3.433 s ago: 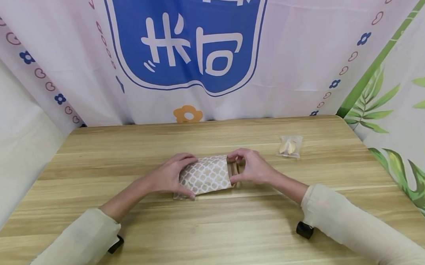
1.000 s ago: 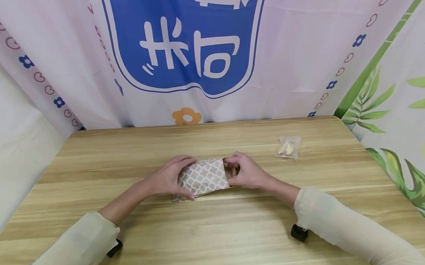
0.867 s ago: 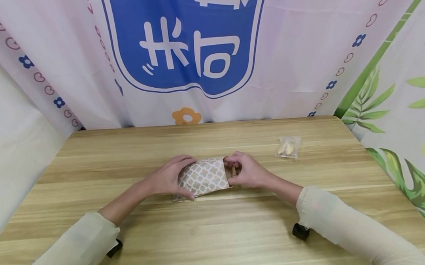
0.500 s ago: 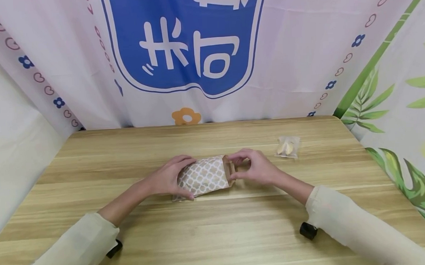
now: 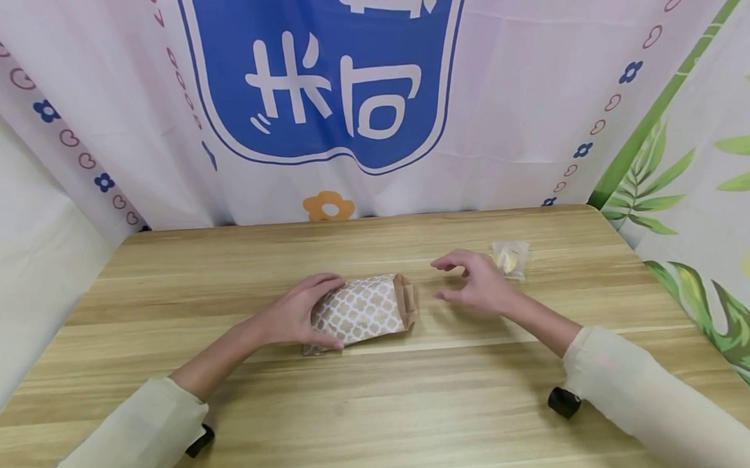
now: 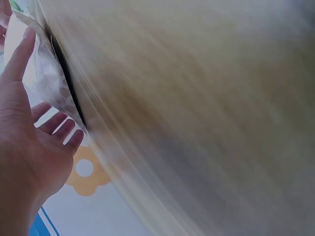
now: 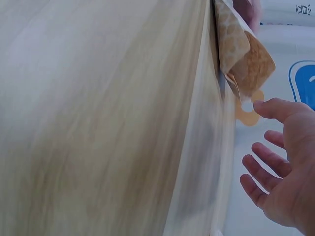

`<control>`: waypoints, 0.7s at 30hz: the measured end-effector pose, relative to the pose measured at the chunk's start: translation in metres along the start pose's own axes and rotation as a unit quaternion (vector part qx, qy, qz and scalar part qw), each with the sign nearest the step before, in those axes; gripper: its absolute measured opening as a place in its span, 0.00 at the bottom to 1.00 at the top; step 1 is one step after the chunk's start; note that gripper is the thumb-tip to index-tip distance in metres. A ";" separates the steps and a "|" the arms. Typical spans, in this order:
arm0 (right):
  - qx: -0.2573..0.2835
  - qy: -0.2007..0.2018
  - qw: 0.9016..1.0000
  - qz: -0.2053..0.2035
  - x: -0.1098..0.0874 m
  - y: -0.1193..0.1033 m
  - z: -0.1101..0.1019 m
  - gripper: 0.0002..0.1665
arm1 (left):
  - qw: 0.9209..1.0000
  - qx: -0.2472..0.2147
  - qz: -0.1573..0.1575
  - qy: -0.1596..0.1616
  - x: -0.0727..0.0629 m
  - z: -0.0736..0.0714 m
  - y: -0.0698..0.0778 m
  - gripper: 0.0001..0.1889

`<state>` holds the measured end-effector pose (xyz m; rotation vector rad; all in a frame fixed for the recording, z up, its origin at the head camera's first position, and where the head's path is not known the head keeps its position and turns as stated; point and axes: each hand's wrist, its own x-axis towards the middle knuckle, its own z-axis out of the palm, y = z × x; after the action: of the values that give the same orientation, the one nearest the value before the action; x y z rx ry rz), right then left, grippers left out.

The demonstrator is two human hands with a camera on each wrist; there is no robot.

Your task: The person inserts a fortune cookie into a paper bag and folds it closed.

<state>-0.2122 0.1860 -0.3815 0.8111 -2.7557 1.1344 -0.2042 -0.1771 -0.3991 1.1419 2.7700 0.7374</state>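
Paper bag (image 5: 367, 307) lies on the counter (image 5: 358, 416) w/ its mouth standing wide, so the opening work is, I judge, mostly done; what is left maybe concerns the clear pkt (image 5: 512, 259), which lies outside, just beside the R grip (image 5: 483, 285). L grip (image 5: 295, 313) is clamped on the bag's other end, thumb vs. fingers. R grip: fingers apart, nothing held. A sec. ago they were in the bag's mouth; now they're away, nearer the pkt.

0.5 s ago to now | our right hand (image 5: 480, 285) has left the patterned bag (image 5: 362, 308), baring its open end | we see it near the clear packet (image 5: 516, 259), partly hiding it
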 end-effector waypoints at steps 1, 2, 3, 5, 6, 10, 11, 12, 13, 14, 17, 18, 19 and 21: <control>-0.005 0.002 1.000 0.002 -0.001 0.001 -0.002 0.29 | 1.000 0.000 0.001 0.001 0.000 0.000 0.000 0.58; -0.010 0.003 1.000 0.004 -0.001 0.002 -0.003 0.29 | 1.000 0.000 0.001 0.003 0.000 0.000 0.000 0.58; -0.015 0.005 1.000 0.004 -0.002 0.004 -0.005 0.29 | 1.000 0.001 0.000 0.004 0.000 0.000 0.001 0.57; -0.023 0.006 1.000 0.007 -0.002 0.005 -0.008 0.29 | 1.000 0.002 -0.001 0.006 0.001 0.000 0.001 0.57; -0.027 0.007 1.000 0.007 -0.002 0.006 -0.009 0.29 | 1.000 0.001 -0.003 0.007 0.001 0.000 0.002 0.56; -0.048 0.011 0.999 0.002 -0.003 0.011 -0.015 0.29 | 1.000 -0.003 -0.007 0.010 0.001 0.000 0.003 0.54; -0.052 0.014 0.999 -0.001 -0.004 0.012 -0.016 0.29 | 1.000 -0.003 -0.007 0.011 0.000 0.000 0.004 0.54; -0.054 0.017 0.998 -0.004 -0.004 0.014 -0.018 0.29 | 1.000 -0.004 -0.007 0.011 0.000 0.000 0.004 0.54; -0.057 0.020 0.998 -0.006 -0.004 0.015 -0.019 0.28 | 1.000 -0.004 -0.007 0.011 0.000 0.000 0.004 0.54; -0.058 0.023 0.998 -0.007 -0.004 0.016 -0.021 0.28 | 1.000 -0.005 -0.006 0.011 0.000 -0.001 0.004 0.54; -0.062 0.030 0.998 -0.004 -0.005 0.020 -0.026 0.28 | 1.000 -0.005 -0.006 0.010 0.000 -0.001 0.004 0.53; -0.063 0.031 0.998 -0.001 -0.005 0.021 -0.027 0.28 | 1.000 -0.006 -0.007 0.010 0.000 -0.001 0.005 0.53; -0.064 0.031 0.997 0.003 -0.005 0.021 -0.029 0.28 | 1.000 -0.007 -0.007 0.010 0.000 -0.001 0.005 0.53; -0.068 0.034 0.997 0.010 -0.006 0.024 -0.033 0.28 | 1.000 -0.007 -0.008 0.008 0.000 -0.001 0.005 0.53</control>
<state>-0.2237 0.2248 -0.3738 0.7171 -2.7552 0.9473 -0.2015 -0.1740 -0.3962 1.1154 2.7802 0.7660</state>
